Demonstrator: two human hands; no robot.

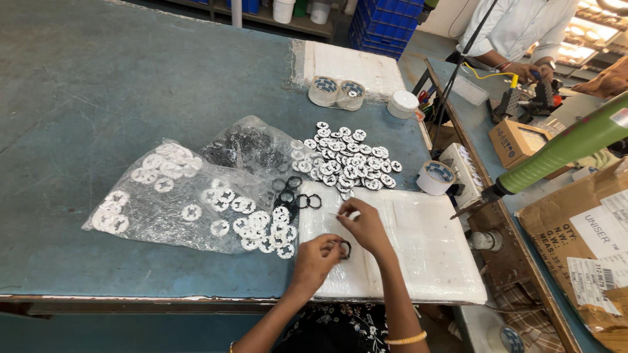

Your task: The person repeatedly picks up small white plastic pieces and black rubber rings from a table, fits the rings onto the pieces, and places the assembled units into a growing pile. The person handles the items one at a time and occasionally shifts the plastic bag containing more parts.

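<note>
Here, left hand [315, 259] and right hand [364, 225] are pinching one black ring [345, 248] together over the white pad [418, 245]; white discs [350, 160] are lying beyond, loose rings [297, 193] nearby.

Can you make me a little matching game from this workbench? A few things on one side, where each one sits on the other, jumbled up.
Things:
1. black ring
2. green power tool
3. two tape rolls
4. white discs in clear bag

Places:
A. hanging at the right, tip pointing down-left
B. far end of the table, on a white pad
C. between both hands' fingertips
D. left of the hands

Pairs: 1-C, 2-A, 3-B, 4-D
</note>
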